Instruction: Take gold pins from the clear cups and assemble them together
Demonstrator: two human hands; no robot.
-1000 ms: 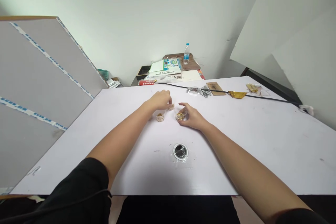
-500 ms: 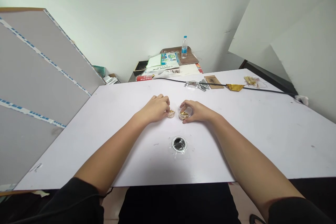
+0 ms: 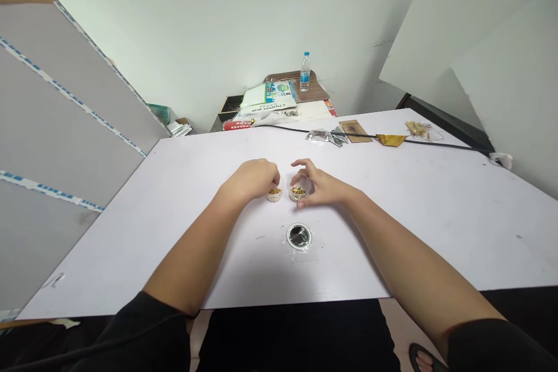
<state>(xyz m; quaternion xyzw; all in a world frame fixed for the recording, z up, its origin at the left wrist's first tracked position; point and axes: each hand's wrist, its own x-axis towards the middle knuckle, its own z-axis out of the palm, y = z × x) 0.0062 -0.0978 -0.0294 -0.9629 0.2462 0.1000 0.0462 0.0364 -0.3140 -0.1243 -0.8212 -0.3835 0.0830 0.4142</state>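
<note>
Left cup (image 3: 274,198): gold pieces (image 3: 274,191) inside, on the white table (image 3: 183,186).
Right cup (image 3: 297,197): clear, likewise stocked, just beside.
Left hand (image 3: 253,179): bunched at left cup's top, formerly its side; contents within reach, I judge; grip, I cannot tell.
Right hand (image 3: 320,185): curved round right cup; firmness unclear.

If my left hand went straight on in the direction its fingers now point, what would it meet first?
Most likely the gold pieces in the small cup just below the left hand; its fingertips may already touch them, as depth is unclear here.
</note>
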